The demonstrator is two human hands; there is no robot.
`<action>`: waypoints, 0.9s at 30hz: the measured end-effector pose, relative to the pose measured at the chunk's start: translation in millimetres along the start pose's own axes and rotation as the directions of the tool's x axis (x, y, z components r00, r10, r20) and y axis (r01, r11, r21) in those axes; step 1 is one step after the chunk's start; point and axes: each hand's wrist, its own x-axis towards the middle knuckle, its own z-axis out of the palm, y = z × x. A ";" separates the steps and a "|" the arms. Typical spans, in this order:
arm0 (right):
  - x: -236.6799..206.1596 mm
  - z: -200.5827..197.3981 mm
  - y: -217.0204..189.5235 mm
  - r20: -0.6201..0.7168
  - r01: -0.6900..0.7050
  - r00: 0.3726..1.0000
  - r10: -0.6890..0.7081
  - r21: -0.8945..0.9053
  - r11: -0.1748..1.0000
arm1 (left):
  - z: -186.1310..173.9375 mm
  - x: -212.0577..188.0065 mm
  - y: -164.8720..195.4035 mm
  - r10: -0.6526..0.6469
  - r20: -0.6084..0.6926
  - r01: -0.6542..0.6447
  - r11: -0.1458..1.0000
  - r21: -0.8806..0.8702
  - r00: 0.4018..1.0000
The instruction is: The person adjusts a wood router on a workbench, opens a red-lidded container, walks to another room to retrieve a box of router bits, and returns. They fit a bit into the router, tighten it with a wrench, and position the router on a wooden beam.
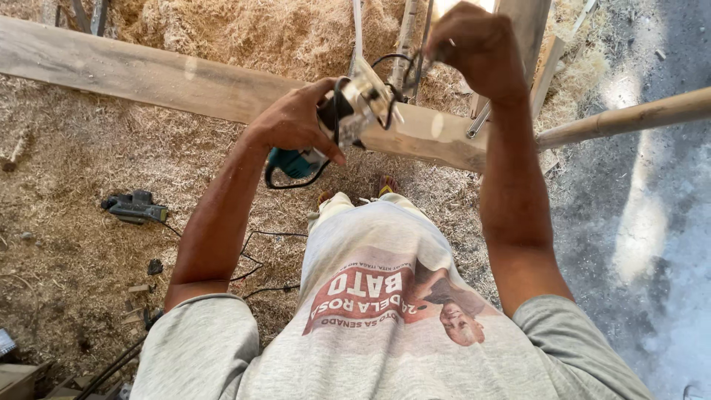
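Both arms reach forward, bent at the elbows. The left hand [296,122] curls in a firm grip, thumb extended; the right hand [478,48] is raised higher, fingers pinched together.

From my seat I see a light grey short-sleeved T-shirt [385,326] with a red and white printed picture on the chest. Both arms are bare below the sleeves. The left hand [296,122] and right hand [478,44] wear no gloves.
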 end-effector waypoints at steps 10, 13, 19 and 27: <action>-11.2 46.3 -30.3 0.250 -0.449 0.723 0.644 -0.538 0.713 | -22.8 7.7 -23.4 0.147 -0.256 -0.213 0.944 -0.252 0.955; 8.9 68.6 -14.3 0.176 -0.380 0.865 0.470 -0.381 0.843 | -19.1 5.0 -1.1 0.234 -0.151 -0.268 0.925 -0.271 0.960; 38.4 103.9 37.7 0.062 -0.321 0.946 0.317 0.294 0.900 | -13.1 -6.0 28.6 0.551 0.042 -0.481 0.761 -0.435 0.833; 19.6 1.8 11.4 -0.167 0.050 0.986 -0.011 0.235 0.971 | -9.8 -10.1 5.0 -0.018 0.010 0.019 0.988 -0.155 1.000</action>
